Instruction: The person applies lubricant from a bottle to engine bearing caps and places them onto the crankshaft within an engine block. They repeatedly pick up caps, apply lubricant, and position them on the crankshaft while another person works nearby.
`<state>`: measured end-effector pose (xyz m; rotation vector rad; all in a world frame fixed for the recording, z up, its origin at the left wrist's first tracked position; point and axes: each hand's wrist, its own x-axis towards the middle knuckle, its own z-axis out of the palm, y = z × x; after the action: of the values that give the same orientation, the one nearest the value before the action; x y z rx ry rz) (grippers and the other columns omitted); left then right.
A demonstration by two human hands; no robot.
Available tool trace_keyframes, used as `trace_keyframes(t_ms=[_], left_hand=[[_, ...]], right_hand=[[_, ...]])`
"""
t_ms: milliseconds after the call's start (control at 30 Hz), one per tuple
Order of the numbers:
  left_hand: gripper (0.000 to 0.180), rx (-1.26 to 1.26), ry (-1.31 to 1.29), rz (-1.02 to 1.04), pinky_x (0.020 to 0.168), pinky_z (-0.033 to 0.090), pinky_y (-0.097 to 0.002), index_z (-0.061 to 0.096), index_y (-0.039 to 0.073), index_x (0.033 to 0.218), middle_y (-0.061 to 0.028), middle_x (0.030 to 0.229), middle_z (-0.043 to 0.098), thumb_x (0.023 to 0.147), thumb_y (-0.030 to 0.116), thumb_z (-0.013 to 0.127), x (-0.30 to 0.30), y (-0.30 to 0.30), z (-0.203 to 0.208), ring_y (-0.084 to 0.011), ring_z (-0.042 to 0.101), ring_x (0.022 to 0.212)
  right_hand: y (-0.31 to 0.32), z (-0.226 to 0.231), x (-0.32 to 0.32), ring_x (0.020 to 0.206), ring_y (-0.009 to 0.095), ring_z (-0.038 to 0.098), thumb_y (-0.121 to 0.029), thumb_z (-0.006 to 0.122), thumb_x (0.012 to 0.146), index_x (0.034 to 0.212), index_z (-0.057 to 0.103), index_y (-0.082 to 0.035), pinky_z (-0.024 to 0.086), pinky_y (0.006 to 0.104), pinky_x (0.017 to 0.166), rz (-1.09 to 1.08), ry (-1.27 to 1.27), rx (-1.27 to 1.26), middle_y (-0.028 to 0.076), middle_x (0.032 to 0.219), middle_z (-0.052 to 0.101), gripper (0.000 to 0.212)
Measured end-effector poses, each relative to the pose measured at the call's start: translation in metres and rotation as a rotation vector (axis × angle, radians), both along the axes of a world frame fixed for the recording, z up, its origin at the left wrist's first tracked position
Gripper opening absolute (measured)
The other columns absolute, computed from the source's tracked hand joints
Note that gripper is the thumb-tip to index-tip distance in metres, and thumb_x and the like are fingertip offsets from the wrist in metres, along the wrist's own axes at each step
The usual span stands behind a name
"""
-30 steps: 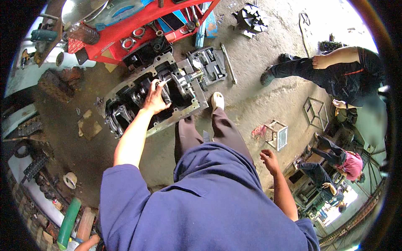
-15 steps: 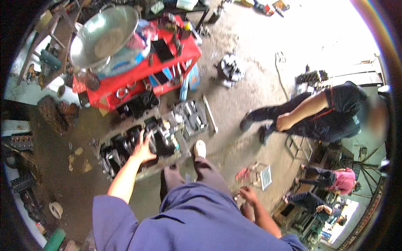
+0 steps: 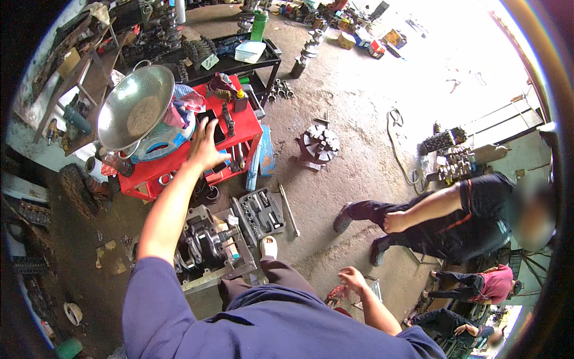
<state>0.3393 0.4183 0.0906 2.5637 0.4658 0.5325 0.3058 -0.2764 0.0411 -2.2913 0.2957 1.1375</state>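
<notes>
The left hand (image 3: 206, 149) is over the cart (image 3: 246, 127), its fingers spread, thumb well apart; nothing shows in its grasp. It covers part of a dark slab (image 3: 219, 134) on the cart's top, the thing nearest to it. Whether skin meets slab cannot be told. The spread fingers would suit taking hold of something flat.

The right hand (image 3: 353, 280) hangs to the right of the cart and nearer the person, fingers loosely bent, with no object visible in it; the arm is perhaps held out for balance.

On the cart's left end, the colander (image 3: 134, 107) tilts, apparently because of the blue case (image 3: 160, 146) under it. A bottle (image 3: 240, 100) stands upright at the cart's right end. On the floor at the cart's near side lies the block (image 3: 206, 245), and between them, rightward, the socket set (image 3: 263, 212) is open, likely to keep its pieces within reach.
</notes>
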Motion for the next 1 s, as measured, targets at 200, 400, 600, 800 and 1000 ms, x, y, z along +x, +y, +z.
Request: trace_keyframes(t_ms=[200,400,600,800,1000], left_hand=[[0.133,0.051,0.498,-0.029,0.119,0.027,-0.0553,0.020,0.024,0.155,-0.0278,0.161,0.006,0.047,0.040,0.096,0.105,0.047,-0.003,-0.0512,0.019,0.145],[0.127,0.147,0.749,-0.055,0.111,0.041,-0.0512,0.030,0.005,0.149,-0.0239,0.150,0.032,0.047,0.042,0.096,0.160,0.064,-0.023,-0.0448,0.036,0.138],[0.125,0.048,0.594,-0.050,0.113,0.040,-0.0421,0.026,-0.005,0.148,-0.0254,0.147,0.035,0.049,0.034,0.091,0.161,0.073,-0.039,-0.0389,0.041,0.137],[0.118,0.014,0.440,-0.101,0.113,0.041,-0.0407,0.031,-0.004,0.146,-0.0228,0.144,0.036,0.051,0.034,0.090,0.143,0.075,-0.041,-0.0379,0.043,0.134],[0.089,0.044,0.391,-0.140,0.102,0.047,-0.0444,0.050,0.000,0.126,-0.0217,0.132,0.043,0.055,0.037,0.088,0.143,0.083,-0.057,-0.0384,0.050,0.123]], right_hand=[[-0.061,0.008,0.031,0.085,0.016,0.063,-0.022,0.077,0.087,0.116,0.062,-0.006,0.052,0.0317,0.070,-0.332,-0.054,0.214,0.006,0.101,0.068,0.036],[-0.125,0.001,-0.034,0.070,0.019,0.066,-0.022,0.075,0.088,0.115,0.060,-0.006,0.054,0.0362,0.062,-0.408,0.173,-0.119,0.008,0.096,0.069,0.035],[-0.112,0.010,-0.068,0.076,0.016,0.065,-0.019,0.075,0.088,0.117,0.059,-0.005,0.054,0.0322,0.065,-0.575,0.247,-0.075,0.008,0.096,0.068,0.036],[-0.097,-0.002,-0.068,0.097,0.020,0.067,-0.018,0.078,0.086,0.119,0.060,0.002,0.056,0.0331,0.081,-0.532,0.196,-0.020,0.013,0.105,0.070,0.042],[-0.078,0.020,-0.053,0.095,0.020,0.066,-0.015,0.077,0.085,0.116,0.060,0.000,0.056,0.0342,0.080,-0.579,0.107,0.036,0.011,0.103,0.069,0.038]])
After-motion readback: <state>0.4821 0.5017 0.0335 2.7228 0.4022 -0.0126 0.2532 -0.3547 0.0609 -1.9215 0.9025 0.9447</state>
